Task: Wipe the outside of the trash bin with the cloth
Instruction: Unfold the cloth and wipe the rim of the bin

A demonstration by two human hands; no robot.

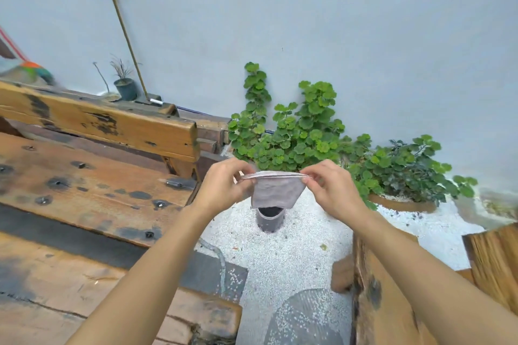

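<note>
A small grey cloth (276, 190) hangs folded in the air, stretched between my two hands. My left hand (224, 186) pinches its left top corner and my right hand (326, 186) pinches its right top corner. Directly below the cloth a small dark grey cylindrical trash bin (269, 220) stands upright on white gravel. The cloth hides the far part of the bin's rim. Neither hand touches the bin.
A worn wooden table (84, 190) and bench (98, 120) fill the left side. More wooden furniture (386, 288) stands at the right. Green leafy plants (302, 131) grow behind the bin against a pale wall. White gravel (294, 249) and a grey stepping stone (305, 319) cover the ground.
</note>
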